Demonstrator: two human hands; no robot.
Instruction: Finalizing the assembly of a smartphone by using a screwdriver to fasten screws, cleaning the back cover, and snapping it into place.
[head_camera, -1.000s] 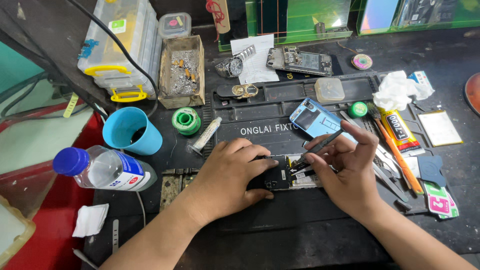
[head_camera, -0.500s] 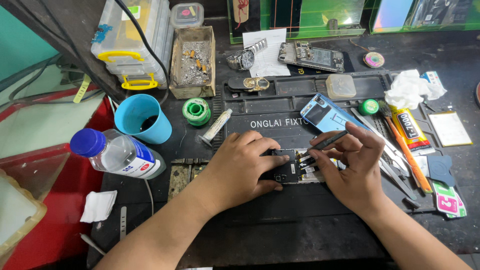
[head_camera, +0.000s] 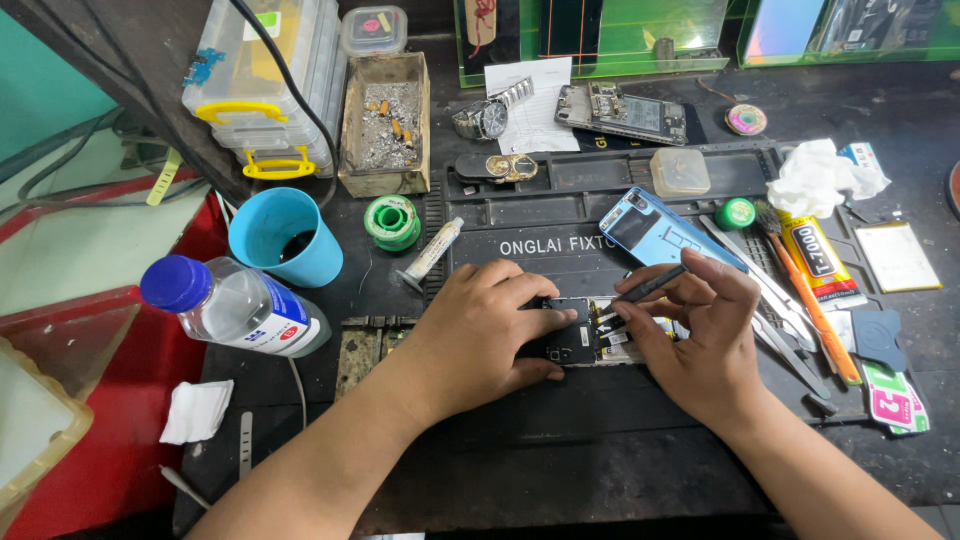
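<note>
An opened phone (head_camera: 585, 342) with its circuit board showing lies on the black work mat (head_camera: 560, 420). My left hand (head_camera: 480, 335) presses down on the phone's left end and holds it still. My right hand (head_camera: 700, 335) grips a thin black tool (head_camera: 650, 285), its tip pointing down-left at the phone's board. A light blue phone back cover (head_camera: 660, 230) lies just beyond my right hand.
A blue cup (head_camera: 285, 238), a clear bottle with a blue cap (head_camera: 235, 310), a green solder spool (head_camera: 392, 222) and a syringe tube (head_camera: 430, 255) sit at left. Tweezers, a glue tube (head_camera: 812, 260) and tissue (head_camera: 815, 175) lie at right. Another phone board (head_camera: 622, 112) and a wristwatch (head_camera: 485, 118) rest behind.
Both hands stay on the phone; my right hand has shifted the tool slightly. The camera has tilted, so the bench appears lower in view.
</note>
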